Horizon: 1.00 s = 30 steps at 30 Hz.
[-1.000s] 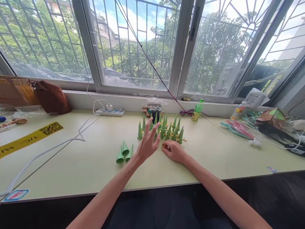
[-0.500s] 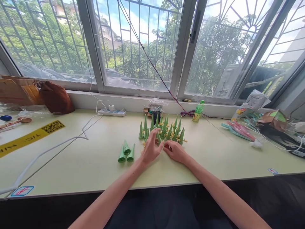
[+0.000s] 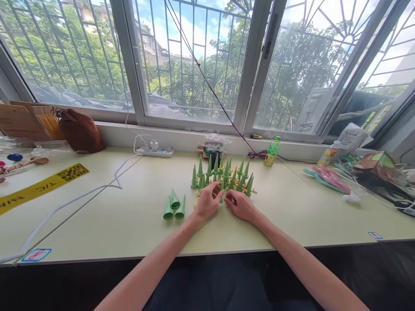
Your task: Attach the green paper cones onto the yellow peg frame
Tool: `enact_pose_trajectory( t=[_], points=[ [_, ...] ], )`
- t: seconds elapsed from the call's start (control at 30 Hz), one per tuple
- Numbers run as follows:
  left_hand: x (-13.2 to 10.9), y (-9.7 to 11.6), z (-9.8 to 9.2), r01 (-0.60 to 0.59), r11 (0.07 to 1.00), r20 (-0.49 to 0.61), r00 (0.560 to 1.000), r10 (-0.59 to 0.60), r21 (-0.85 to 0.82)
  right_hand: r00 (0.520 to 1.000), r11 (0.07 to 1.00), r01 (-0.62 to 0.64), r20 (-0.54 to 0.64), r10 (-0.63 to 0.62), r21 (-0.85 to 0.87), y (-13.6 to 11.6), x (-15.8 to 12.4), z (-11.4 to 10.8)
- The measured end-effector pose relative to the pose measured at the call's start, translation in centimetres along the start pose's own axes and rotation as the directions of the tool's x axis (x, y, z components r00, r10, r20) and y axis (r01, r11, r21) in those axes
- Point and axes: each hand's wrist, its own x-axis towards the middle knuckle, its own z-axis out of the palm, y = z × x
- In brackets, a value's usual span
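Several green cones point(image 3: 249, 185) stand points up in a cluster, with small yellowish pegs point(image 3: 253, 191) sticking out among them. At the near side of the cluster, my left hand point(image 3: 209, 201) closes its thumb and fingers about an upright green cone point(image 3: 222, 186). Beside that cone's base, my right hand point(image 3: 241, 205) has its fingers curled together; whatever they grip is too small or hidden to name. Three more green cones point(image 3: 175, 204) lie in a little pile left of my left hand, hollow ends facing me.
Behind the cluster are a black container point(image 3: 214, 157) and clear plastic wrapping. A green bottle point(image 3: 272, 152) stands back right, near bundled cables. A power strip point(image 3: 155, 151) and white cable point(image 3: 118, 177) lie left. Yellow tape point(image 3: 45, 185) and a brown bag point(image 3: 81, 131) are farther left.
My left hand's raised fingers have come down and closed around the cone, which now stands more upright between my hands. My right hand stays curled nearby. The view has shifted slightly.
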Motion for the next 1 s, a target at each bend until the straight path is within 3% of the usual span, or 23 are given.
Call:
enact_pose_trajectory(
  t=[0.33,0.63,0.83,1.0],
  points=[
    [0.4,0.6,-0.4,0.102,0.987,-0.011,0.995,-0.104,-0.121,0.999,1.000,-0.011,-0.032,0.011,0.017,0.0,0.1,0.0],
    [0.6,1.0,-0.8,0.112,0.981,-0.035,0.992,-0.119,-0.157,0.999,0.999,-0.009,-0.048,0.011,0.043,-0.2,0.0,-0.2],
    [0.7,1.2,-1.1,0.223,0.922,0.033,0.974,-0.225,-0.318,0.999,0.998,-0.005,-0.051,0.008,0.057,-0.1,0.1,-0.1],
    [0.9,0.9,-1.0,0.203,0.910,0.045,0.979,-0.200,-0.360,0.999,0.998,-0.003,-0.051,0.005,0.056,0.1,0.1,0.0]
  ],
)
